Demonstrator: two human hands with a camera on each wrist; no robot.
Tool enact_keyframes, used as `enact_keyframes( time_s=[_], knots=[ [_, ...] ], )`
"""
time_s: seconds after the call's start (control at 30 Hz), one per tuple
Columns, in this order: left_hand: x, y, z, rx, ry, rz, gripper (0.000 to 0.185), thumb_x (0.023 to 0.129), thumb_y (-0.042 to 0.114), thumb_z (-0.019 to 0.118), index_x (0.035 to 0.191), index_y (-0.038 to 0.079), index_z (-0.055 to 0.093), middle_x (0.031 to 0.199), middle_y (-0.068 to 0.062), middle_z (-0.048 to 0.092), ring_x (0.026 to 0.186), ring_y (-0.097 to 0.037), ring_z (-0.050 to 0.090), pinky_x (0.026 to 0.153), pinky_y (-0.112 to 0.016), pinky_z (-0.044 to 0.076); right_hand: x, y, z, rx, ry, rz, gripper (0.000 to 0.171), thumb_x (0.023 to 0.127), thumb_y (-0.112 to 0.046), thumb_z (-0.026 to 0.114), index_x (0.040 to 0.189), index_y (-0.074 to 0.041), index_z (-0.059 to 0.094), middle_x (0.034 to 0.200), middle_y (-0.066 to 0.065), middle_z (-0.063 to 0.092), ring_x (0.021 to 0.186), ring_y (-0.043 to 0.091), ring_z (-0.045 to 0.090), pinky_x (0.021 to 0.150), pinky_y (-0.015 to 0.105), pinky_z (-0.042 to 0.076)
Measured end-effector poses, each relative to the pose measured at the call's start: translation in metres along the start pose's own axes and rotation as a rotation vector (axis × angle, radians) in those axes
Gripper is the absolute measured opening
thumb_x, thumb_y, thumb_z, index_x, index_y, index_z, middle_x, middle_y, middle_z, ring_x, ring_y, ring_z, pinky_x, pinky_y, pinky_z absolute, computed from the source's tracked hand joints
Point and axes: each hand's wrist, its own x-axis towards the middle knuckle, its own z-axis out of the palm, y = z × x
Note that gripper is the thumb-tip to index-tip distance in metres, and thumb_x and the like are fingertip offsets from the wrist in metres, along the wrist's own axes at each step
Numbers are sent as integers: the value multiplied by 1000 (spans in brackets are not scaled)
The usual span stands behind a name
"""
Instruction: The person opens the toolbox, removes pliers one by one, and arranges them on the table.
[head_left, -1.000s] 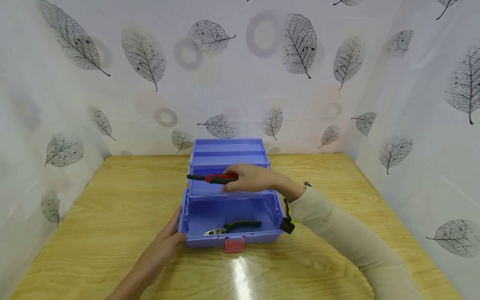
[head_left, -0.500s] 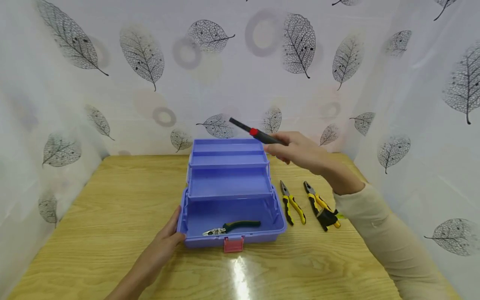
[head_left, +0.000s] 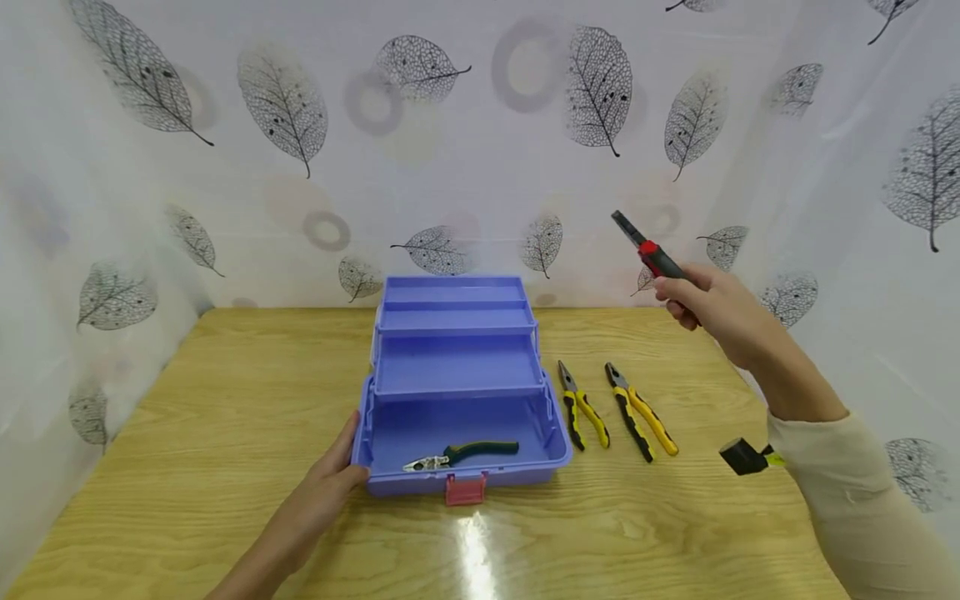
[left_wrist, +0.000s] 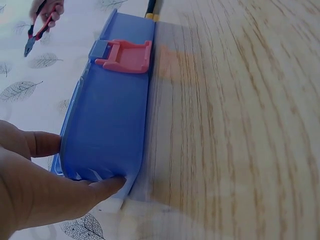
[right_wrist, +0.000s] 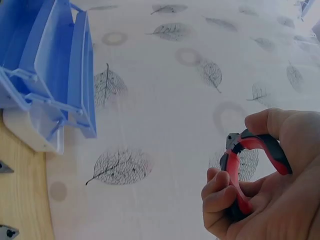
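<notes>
Red-handled pliers (head_left: 651,250) are held in the air at the far right, above the table (head_left: 225,433), gripped by the right hand (head_left: 701,304) with fingers curled around the handles. The left hand (head_left: 333,479) rests with straight fingers against the near left corner of the open blue toolbox (head_left: 457,392). Green-handled pliers (head_left: 461,454) lie in its bottom compartment. Two yellow-handled pliers (head_left: 583,406) (head_left: 639,410) lie on the table just right of the box.

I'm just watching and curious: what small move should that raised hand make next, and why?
Probably lower the red-and-black pliers onto the wooden table beside the two yellow-and-black pliers: the right hand holds them aloft right of the open purple plastic toolbox, which the left hand steadies.
</notes>
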Motion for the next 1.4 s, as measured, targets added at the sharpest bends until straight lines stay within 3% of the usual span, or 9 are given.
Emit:
enact_keyframes(
  time_s=[0.23, 0.33, 0.5, 0.63, 0.8, 0.9, 1.03, 1.4],
  knots=[
    [0, 0, -1, -1, -11, -8, 82, 102, 4, 43, 166, 14, -8, 171, -12, -12, 155, -38, -9, 123, -62, 2, -11, 52, -8, -133, 75, 98, 49, 108, -43, 49, 122, 4, 49, 82, 7, 46, 70, 21, 41, 63, 35, 35],
    [0, 1, -2, 1, -11, -8, 82, 102, 4, 43, 166, 13, -7, 171, -12, -12, 155, -38, -9, 123, -62, 1, -17, 74, -9, -186, 83, 144, 58, 107, -46, 50, 131, 7, 48, 82, 6, 48, 67, 20, 42, 62, 35, 34],
    [0, 0, -2, 5, -8, -3, 82, 102, 4, 44, 166, 13, -7, 171, -12, -12, 156, -37, -9, 123, -61, 1, -26, 106, -8, -189, 83, 228, 77, 105, -51, 50, 149, 12, 37, 90, 7, 53, 71, 19, 46, 60, 34, 37],
    [0, 0, -1, 0, -1, 3, 82, 101, 3, 44, 166, 13, -6, 171, -11, -11, 156, -37, -9, 123, -61, 0, -32, 128, -3, -199, 81, 271, 81, 105, -51, 50, 150, 15, 34, 98, 14, 56, 77, 22, 48, 61, 33, 41],
    [-1, 0, -1, -5, 3, 9, 82, 101, 3, 44, 166, 13, -6, 171, -12, -11, 156, -37, -9, 123, -61, 0, -37, 153, 8, -226, 84, 295, 78, 105, -52, 51, 143, 15, 43, 115, 28, 55, 89, 31, 48, 67, 35, 39],
    [0, 0, -1, 1, 2, 9, 82, 101, 3, 45, 166, 12, -5, 171, -12, -10, 156, -37, -9, 123, -61, 1, -40, 168, 15, -235, 80, 303, 67, 105, -48, 53, 129, 14, 51, 95, 20, 55, 77, 26, 45, 62, 34, 37],
    [0, -1, -1, 5, 2, 2, 82, 101, 4, 44, 166, 13, -5, 171, -12, -11, 156, -37, -9, 123, -61, 0, -41, 183, 22, -221, 79, 308, 51, 103, -39, 59, 112, 10, 54, 71, 4, 42, 59, 17, 37, 50, 30, 34],
    [0, 1, 0, 11, 9, 3, 81, 101, 3, 44, 166, 12, -5, 171, -12, -10, 156, -37, -8, 123, -61, 1, -44, 192, 34, -337, 57, 315, 45, 99, -35, 63, 100, 9, 54, 71, 5, 47, 59, 18, 41, 51, 31, 35]
  ],
)
